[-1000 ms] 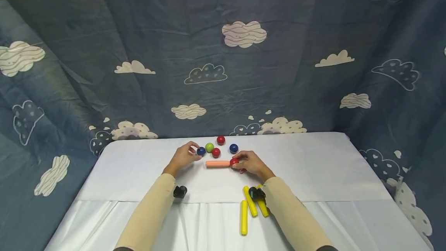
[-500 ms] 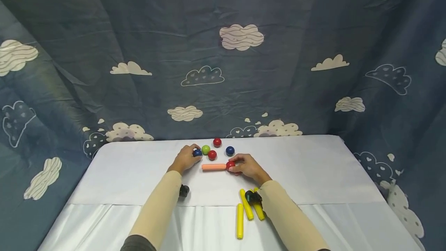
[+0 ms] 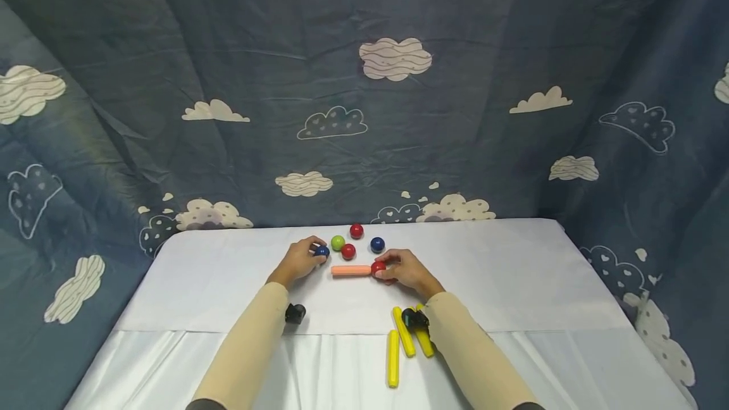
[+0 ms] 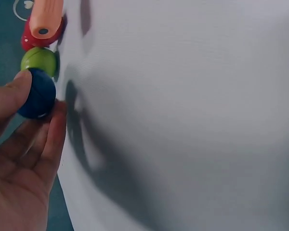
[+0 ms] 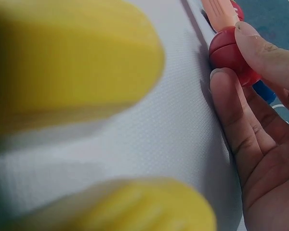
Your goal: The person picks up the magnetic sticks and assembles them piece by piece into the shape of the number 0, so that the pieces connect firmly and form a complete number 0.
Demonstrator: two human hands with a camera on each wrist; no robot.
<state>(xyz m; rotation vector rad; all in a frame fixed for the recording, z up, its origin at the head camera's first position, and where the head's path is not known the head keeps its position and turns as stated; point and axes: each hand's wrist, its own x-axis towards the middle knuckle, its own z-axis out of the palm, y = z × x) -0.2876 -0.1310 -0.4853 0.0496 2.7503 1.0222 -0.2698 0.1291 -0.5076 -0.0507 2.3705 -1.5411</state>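
Note:
Between thumb and fingers my left hand (image 3: pixel 299 260) pinches a blue ball (image 4: pixel 40 94), seen close in the left wrist view. My right hand (image 3: pixel 409 270) holds a red ball (image 5: pixel 227 49) by thumb and fingertips. That ball meets the right end of an orange stick (image 3: pixel 350 271), which lies crosswise; a small hole shows in the stick's other end in the left wrist view. Behind the stick are a green ball (image 3: pixel 338 243) and a second red ball (image 3: pixel 348 251), close to the held blue ball.
Another red ball (image 3: pixel 356 231) and a second blue ball (image 3: pixel 377 245) lie farther back on the white table (image 3: pixel 501 271). Several yellow sticks, one at the front (image 3: pixel 393 359), lie near and partly under the right forearm. A dark cloud-patterned curtain (image 3: pixel 455 144) hangs behind.
The left hand has closed its fingers on the blue ball and drawn it slightly away from the green one. The right hand keeps the red ball at the orange stick's end.

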